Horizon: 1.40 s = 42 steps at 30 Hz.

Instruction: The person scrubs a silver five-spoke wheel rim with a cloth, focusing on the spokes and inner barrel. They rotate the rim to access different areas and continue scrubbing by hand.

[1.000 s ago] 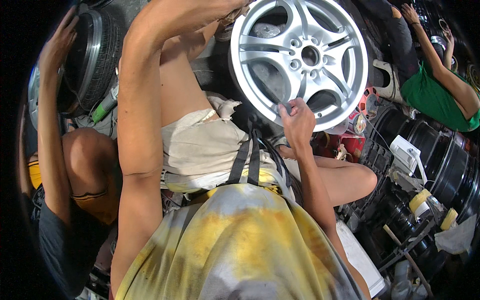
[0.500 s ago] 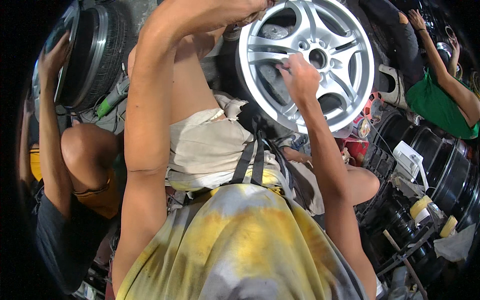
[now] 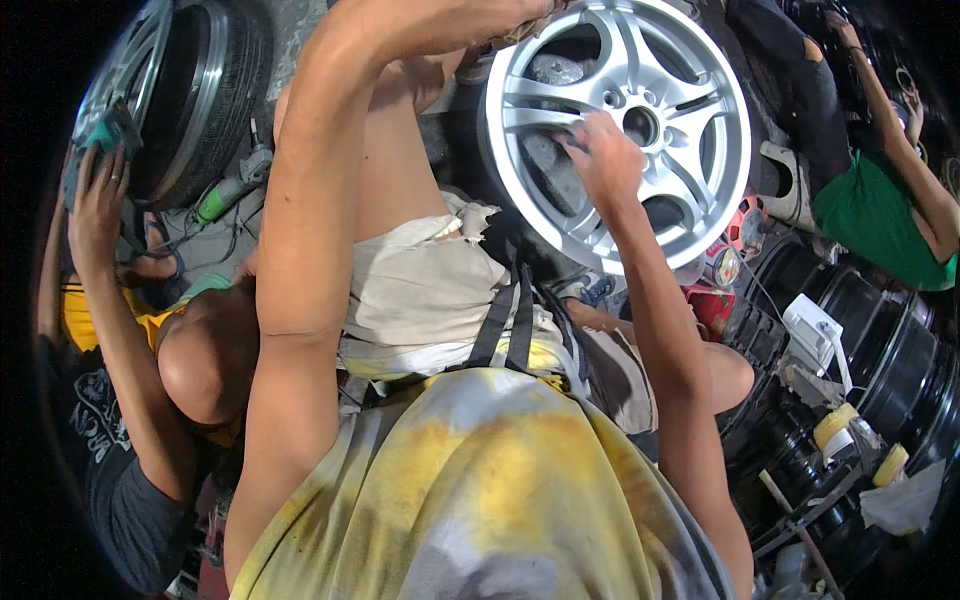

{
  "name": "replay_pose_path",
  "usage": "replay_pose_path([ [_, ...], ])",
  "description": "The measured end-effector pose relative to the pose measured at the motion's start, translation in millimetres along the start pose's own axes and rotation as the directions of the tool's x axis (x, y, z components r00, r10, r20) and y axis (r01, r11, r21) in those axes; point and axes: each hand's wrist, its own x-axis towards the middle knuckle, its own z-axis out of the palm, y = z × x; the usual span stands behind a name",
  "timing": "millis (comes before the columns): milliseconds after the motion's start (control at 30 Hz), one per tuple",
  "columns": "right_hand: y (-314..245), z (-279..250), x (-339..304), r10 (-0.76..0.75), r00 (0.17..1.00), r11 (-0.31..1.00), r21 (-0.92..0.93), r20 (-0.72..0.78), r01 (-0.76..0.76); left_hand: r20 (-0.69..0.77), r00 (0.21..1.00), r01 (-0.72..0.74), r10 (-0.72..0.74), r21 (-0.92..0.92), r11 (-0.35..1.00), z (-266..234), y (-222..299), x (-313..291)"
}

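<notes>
A silver alloy wheel rim (image 3: 735, 130) with split spokes tilts in front of me at the top, no tyre on it. My left hand (image 3: 530, 22) is closed on its outer edge at the upper left; the fingertips are partly cut off by the frame's top. Over the left spokes, beside the centre hole, my right hand (image 3: 610, 165) has its fingers pinched together. Something small and greyish shows at those fingertips, too blurred to name.
At left a co-worker's hand (image 3: 95, 200) presses a teal cloth (image 3: 112, 135) on another wheel (image 3: 135, 60). A green angle grinder (image 3: 222, 195) lies near a tyre (image 3: 250, 90). At right are a person in green (image 3: 880, 215), dark wheel barrels (image 3: 905, 370) and a white box (image 3: 812, 325).
My right hand stays on the left spokes with little shift. The wheel sits slightly lower and to the right in view. The left co-worker leans in, and the cloth hand now shows clearly.
</notes>
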Motion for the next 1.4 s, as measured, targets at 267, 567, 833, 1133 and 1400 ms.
replay_pose_path([
  [267, 7.4, -15.9, 21.6, -0.083, 0.971, 0.990, -0.093, 0.225, 0.106, -0.035, 0.999, -0.029, 0.028, -0.034, 0.999, 2.9, -11.6, -2.0],
  [567, -2.8, -10.3, 42.1, -0.215, 0.932, 0.944, -0.184, 0.293, 0.275, 0.048, 0.942, 0.333, -0.332, -0.009, 0.943, -5.2, 44.1, 3.8],
  [833, -40.2, -22.7, -117.2, 0.699, 0.700, 0.704, 0.028, 0.143, -0.709, 0.033, 0.996, 0.080, -0.078, -0.051, 0.996, 2.7, 8.1, 6.5],
  [1133, -0.3, -35.4, 9.8, 0.101, 0.989, 0.990, 0.113, -0.112, -0.089, -0.031, 0.999, 0.009, -0.008, 0.023, 1.000, 12.3, -24.4, 5.8],
  [1400, 40.8, -77.2, 56.2, 0.064, 0.995, 0.991, 0.123, -0.072, -0.055, -0.010, 0.994, -0.103, 0.107, 0.197, 0.975, 21.2, -34.1, -14.7],
])
